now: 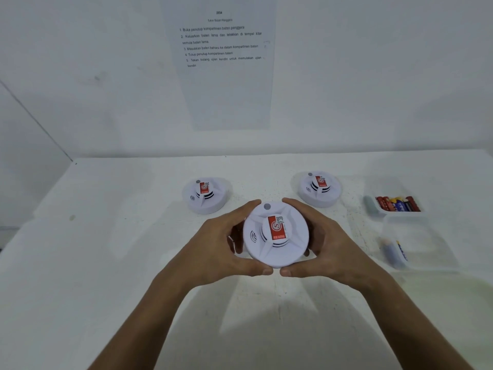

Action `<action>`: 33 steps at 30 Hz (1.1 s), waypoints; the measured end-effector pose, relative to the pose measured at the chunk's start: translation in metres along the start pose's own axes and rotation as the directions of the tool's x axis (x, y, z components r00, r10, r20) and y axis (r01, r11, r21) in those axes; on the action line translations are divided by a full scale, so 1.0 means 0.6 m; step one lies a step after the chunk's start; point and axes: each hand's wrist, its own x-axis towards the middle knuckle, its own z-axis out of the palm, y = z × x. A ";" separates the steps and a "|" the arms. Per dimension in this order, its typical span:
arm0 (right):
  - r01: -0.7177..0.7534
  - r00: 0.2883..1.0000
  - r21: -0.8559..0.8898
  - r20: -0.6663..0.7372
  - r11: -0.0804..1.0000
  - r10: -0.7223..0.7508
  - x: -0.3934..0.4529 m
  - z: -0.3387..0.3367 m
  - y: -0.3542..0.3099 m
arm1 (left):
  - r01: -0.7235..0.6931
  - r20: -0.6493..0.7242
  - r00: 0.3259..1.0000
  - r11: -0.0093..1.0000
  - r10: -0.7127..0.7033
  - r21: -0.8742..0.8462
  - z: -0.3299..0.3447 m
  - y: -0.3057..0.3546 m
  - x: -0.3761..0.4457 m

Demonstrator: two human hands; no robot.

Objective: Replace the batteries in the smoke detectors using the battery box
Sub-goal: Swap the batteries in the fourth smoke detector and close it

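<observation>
I hold the middle detector (276,235) up over the white desk (106,236) with both hands. My left hand (221,244) and my right hand (328,241) curl their fingers round its rim, thumbs near me. Two more detectors (205,194) (319,188) lie on the desk behind it. The battery box (397,203) sits far to the right of it, with a clear tub (416,243) just in front.
</observation>
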 end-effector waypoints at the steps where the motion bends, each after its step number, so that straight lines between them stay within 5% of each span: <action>1: 0.001 1.000 -0.002 -0.006 1.000 -0.001 0.001 0.001 0.001 | -0.004 -0.003 1.000 1.000 0.004 0.001 -0.002 0.001 0.001; 33: -0.025 1.000 -0.077 -0.012 0.997 0.024 0.035 0.007 0.019 | 0.022 -0.015 1.000 0.999 -0.022 -0.031 -0.010 -0.043 0.024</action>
